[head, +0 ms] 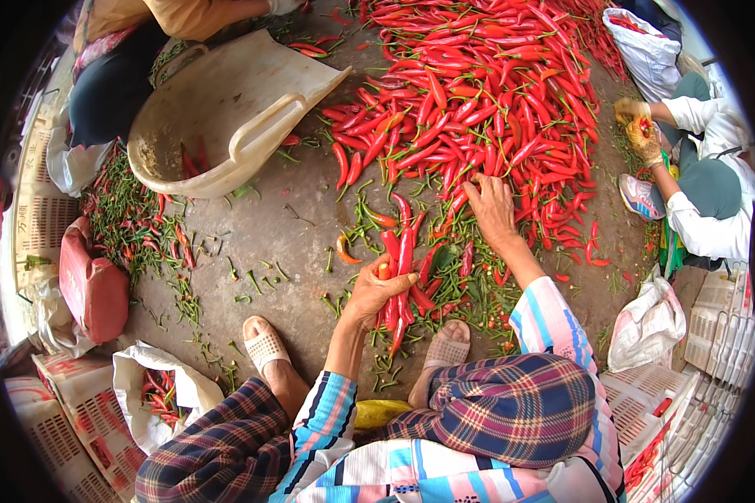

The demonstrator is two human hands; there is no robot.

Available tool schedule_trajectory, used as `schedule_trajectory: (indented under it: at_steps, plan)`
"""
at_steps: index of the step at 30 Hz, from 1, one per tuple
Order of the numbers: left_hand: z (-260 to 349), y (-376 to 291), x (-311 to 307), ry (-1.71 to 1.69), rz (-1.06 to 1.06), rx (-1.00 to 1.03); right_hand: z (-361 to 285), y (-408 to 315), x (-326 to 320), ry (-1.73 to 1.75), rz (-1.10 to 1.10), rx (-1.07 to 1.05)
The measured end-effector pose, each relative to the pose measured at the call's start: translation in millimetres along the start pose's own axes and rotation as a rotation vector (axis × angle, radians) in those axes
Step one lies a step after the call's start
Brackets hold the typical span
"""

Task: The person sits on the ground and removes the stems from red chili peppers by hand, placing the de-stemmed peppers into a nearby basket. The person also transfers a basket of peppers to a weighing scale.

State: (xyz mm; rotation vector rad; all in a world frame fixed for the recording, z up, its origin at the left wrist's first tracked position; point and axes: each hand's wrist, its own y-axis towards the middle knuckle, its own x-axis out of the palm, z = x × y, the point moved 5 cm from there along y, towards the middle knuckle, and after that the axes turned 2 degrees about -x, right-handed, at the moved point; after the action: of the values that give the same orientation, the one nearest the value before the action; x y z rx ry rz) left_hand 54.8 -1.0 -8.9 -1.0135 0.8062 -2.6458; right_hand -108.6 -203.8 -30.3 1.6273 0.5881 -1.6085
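My left hand (377, 292) is closed around a bunch of red chili peppers (405, 254), which stick out above and below the fist. The thumb lies across them. My right hand (494, 210) reaches to the near edge of a large heap of red chili peppers (478, 113) with green stems. Its fingers touch the peppers there, but whether they grip one is hard to see. Below and between both hands, loose green stems (472, 314) and a few red peppers are scattered on the floor. A curved orange pepper (347, 249) lies left of the held bunch.
A cut-open pale plastic tub (195, 126) holds a few peppers at upper left. Beside it are discarded stems (126, 214) and a red container (91, 283). A white sack (163, 396) with peppers stands lower left. Co-workers sit at upper left and right, one wearing gloves (642, 138).
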Motion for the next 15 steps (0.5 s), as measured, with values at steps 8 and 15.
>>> schedule_trajectory:
  at_steps: [8,15]
  plan:
    - [3,3,-8,-0.05,0.073,0.04,-22,-12,-46,0.184,0.07,-0.153]
    - [10,2,-8,0.004,0.085,0.04,-71,-27,-93,0.58,-0.101,-0.188]
